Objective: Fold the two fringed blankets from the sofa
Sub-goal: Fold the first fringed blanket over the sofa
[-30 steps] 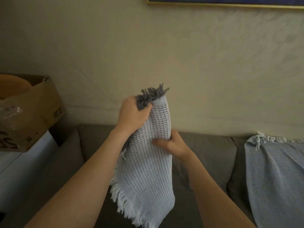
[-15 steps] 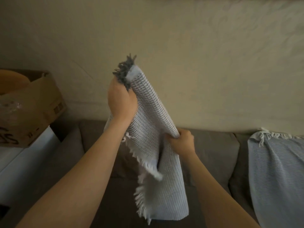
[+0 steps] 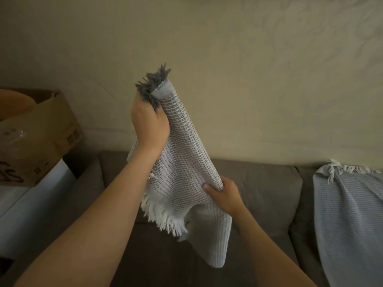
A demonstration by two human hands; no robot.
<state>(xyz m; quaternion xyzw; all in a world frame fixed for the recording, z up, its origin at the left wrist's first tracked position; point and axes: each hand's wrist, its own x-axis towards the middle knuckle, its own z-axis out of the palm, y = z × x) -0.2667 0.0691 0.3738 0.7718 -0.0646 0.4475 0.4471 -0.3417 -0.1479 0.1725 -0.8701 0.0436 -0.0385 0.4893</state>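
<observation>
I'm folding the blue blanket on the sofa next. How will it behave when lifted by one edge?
Probably floppy: the blue blanket drapes over the sofa back, following its shape. Likely light for its size: the similar woven blanket hangs limp from just the left hand and right hand. Its loose fringe might snag or tangle.

Sofa [image 3: 259, 189] is grey-brown fabric, back up against the wall, w/ a seam btwn two back cushions on its right half. Lying on it: a pale blue blanket [image 3: 352, 220], draped over the sofa's right-most back cushion & hanging down the front of it, lower end out of view so can't tell where it stops. Its white fringe [image 3: 348, 168] sits bunched along the top of the sofa back. Just past the sofa's left arm there's a white unit [image 3: 31, 208] w/ an open cardboard box [image 3: 47, 141] sat on top, some clear plastic inside it.
</observation>
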